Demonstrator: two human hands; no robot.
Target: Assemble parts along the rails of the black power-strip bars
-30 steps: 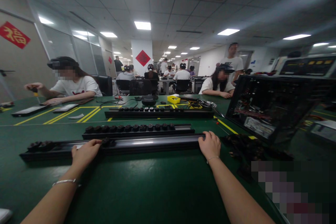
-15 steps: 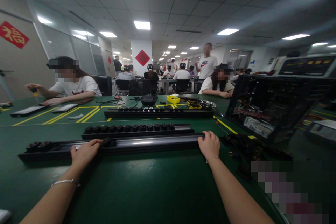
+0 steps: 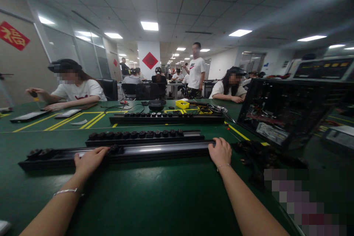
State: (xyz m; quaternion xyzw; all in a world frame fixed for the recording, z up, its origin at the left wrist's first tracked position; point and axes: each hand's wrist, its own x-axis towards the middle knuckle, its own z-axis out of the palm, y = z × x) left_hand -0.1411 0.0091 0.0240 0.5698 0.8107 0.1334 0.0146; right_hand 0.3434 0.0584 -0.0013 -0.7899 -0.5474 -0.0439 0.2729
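Observation:
A long black power track rail (image 3: 166,151) with a shiny grey channel lies across the green table in front of me. My left hand (image 3: 90,160) is closed over its left half. Its fingertips touch a black socket module (image 3: 114,149) seated in the channel. At the rail's right end, my right hand (image 3: 220,152) grips with bent fingers; the thumb's contact is partly hidden. More black modules (image 3: 41,152) sit at the left end. Just behind lies a second rail (image 3: 190,138) with a row of several round black modules (image 3: 134,135).
Farther back lies a third rail (image 3: 166,120) near a yellow tray (image 3: 182,104). An open computer case (image 3: 276,114) stands at right, with a dark tangled heap (image 3: 257,156) before it. Co-workers sit across the table; one at left holds a screwdriver (image 3: 35,97).
My hands and the near rail stay practically in place. In the background, the standing person in a white shirt has moved to the left.

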